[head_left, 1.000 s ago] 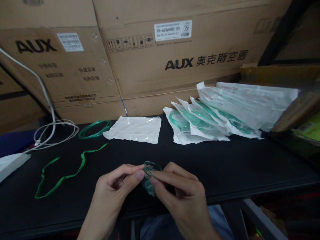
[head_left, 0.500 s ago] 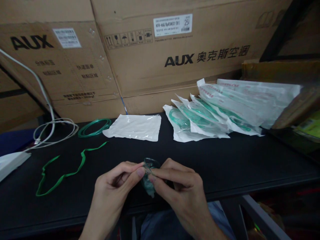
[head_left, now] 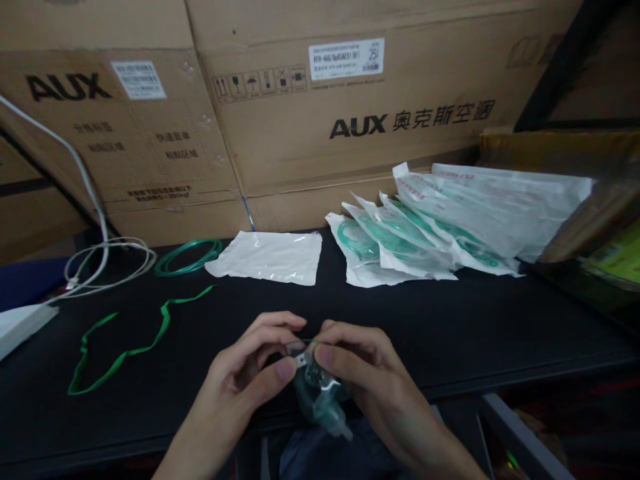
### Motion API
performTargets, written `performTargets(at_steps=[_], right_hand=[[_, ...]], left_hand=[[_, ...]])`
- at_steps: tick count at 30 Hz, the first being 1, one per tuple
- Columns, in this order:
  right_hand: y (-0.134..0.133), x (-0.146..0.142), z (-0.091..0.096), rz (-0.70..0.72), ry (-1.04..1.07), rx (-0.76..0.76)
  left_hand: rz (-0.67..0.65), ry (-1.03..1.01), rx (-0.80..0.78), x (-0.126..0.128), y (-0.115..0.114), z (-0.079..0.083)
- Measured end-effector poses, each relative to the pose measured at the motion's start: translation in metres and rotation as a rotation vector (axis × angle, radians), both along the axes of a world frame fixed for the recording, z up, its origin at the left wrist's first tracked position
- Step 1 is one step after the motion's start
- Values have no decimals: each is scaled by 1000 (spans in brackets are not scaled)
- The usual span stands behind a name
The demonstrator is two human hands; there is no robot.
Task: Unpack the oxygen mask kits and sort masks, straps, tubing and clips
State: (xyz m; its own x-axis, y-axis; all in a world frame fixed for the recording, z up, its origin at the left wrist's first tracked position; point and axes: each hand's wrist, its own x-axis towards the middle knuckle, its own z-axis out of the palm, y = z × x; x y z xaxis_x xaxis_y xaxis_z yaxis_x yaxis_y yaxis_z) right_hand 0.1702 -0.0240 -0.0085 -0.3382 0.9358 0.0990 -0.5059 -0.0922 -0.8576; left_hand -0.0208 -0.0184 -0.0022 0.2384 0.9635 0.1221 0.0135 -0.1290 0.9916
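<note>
A clear green oxygen mask (head_left: 321,400) is held between my hands above the table's front edge, its connector end pointing down and right. My left hand (head_left: 250,373) pinches the mask's edge at a small metal nose strip (head_left: 301,360), thumb on top. From the other side, my right hand (head_left: 373,377) grips the mask, its thumb close to the strip. Fingers hide part of the rim. To the left lies a loose green elastic strap (head_left: 131,351), with a coil of green tubing (head_left: 187,259) farther back.
A white pouch (head_left: 270,257) lies flat behind my hands. Several sealed packs (head_left: 365,247) with green tubing lean at the back right. Cardboard boxes (head_left: 280,147) form the back wall. A white cable (head_left: 90,187) coils at left. The black tabletop (head_left: 450,333) ends near my lap.
The mask has turned and come lower and nearer to me, showing more of its body and the metal strip. My hands moved with it, slightly down and to the right.
</note>
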Motion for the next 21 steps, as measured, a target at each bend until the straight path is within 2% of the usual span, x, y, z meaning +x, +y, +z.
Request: performTargets(at_steps=[4, 6, 9, 13, 17, 21], right_hand=[[2, 1, 0, 74, 61, -126], [3, 1, 0, 117, 83, -173], [6, 2, 0, 177, 127, -204], [7, 1, 2, 216, 173, -229], [3, 1, 4, 71, 41, -210], [2, 6, 6, -89, -142, -49]], left_hand=[[-155, 37, -41, -4, 1, -1], [-191, 84, -50, -5, 1, 0], [-179, 125, -57, -6, 1, 1], [-120, 83, -133, -5, 0, 1], [-47, 26, -194, -1, 0, 3], [34, -4, -215, 1, 2, 5]])
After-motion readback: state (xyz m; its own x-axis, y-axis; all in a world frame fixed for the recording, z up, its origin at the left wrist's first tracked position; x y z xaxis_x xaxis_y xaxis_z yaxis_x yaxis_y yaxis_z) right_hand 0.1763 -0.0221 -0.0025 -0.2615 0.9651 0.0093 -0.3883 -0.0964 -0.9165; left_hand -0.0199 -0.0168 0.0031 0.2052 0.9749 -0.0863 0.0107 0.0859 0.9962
